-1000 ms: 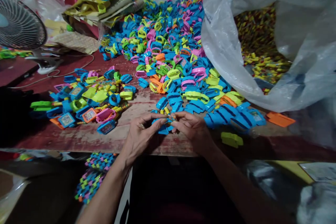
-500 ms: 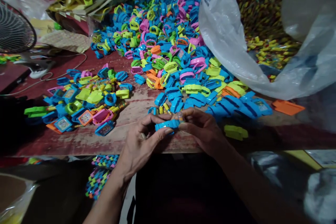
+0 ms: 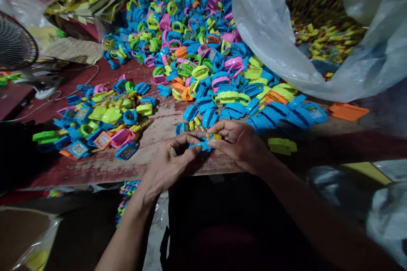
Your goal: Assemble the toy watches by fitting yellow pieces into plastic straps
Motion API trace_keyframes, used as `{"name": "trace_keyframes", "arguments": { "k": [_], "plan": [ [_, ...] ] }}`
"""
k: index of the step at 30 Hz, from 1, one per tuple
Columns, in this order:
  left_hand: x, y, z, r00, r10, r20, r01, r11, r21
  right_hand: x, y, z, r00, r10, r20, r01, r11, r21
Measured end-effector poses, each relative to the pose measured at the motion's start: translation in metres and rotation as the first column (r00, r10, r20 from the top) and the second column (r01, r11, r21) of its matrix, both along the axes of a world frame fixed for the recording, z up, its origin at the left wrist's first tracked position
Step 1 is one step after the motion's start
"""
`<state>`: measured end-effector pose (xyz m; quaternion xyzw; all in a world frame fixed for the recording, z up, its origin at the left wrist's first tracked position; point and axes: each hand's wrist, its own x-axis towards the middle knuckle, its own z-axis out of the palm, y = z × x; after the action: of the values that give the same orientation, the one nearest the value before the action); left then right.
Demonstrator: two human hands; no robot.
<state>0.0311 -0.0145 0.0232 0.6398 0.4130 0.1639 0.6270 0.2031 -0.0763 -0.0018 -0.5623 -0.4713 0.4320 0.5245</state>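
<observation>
Near the table's front edge, my left hand (image 3: 168,159) is closed on a blue toy watch (image 3: 205,145), thumb in front and fingers behind. My right hand (image 3: 243,146) pinches a small yellow-ended tube (image 3: 216,136) against the top of the watch. An orange and blue bit shows at the tube's left end; its fit with the watch is too small to tell. Just beyond my fingers lie a few yellow tubes (image 3: 197,123) beside a blue strap piece (image 3: 181,128). A yellow-green watch piece (image 3: 282,146) lies right of my right hand.
A large heap of coloured toy watches (image 3: 190,46) covers the back. At left is a smaller pile of watches with tubes (image 3: 101,118), near a fan (image 3: 17,42). A plastic bag (image 3: 263,29) of yellow tubes stands at right, by an orange piece (image 3: 349,111).
The view has shifted slightly. The blue watch has turned between my hands, and the yellow end of the tube now shows at my right fingertips.
</observation>
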Motion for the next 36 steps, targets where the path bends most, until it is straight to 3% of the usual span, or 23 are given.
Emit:
{"name": "trace_keyframes", "arguments": {
  "k": [4, 11, 21, 29, 36],
  "plan": [
    [-0.003, 0.002, -0.004, 0.999, -0.029, -0.034, 0.027, 0.998, -0.06, 0.0, 0.001, 0.001, 1.0, 0.0, 0.019, 0.001, 0.999, -0.04],
    [-0.004, 0.003, -0.003, 0.993, -0.037, -0.108, 0.053, 0.987, 0.15, 0.003, 0.005, -0.003, 0.996, 0.02, 0.082, -0.016, 0.999, -0.049],
    [-0.002, 0.007, -0.001, 0.997, -0.066, -0.03, 0.071, 0.969, 0.238, 0.007, 0.012, 0.009, 0.98, 0.089, 0.18, -0.085, 0.996, -0.03],
    [-0.006, 0.001, 0.003, 0.993, -0.113, 0.043, 0.095, 0.951, 0.294, 0.001, 0.012, 0.014, 0.951, 0.07, 0.3, -0.054, 0.997, -0.062],
    [-0.001, 0.001, -0.004, 0.996, -0.067, 0.057, 0.046, 0.946, 0.322, -0.004, 0.015, 0.022, 0.937, 0.041, 0.347, -0.016, 0.997, -0.075]
  ]
}}
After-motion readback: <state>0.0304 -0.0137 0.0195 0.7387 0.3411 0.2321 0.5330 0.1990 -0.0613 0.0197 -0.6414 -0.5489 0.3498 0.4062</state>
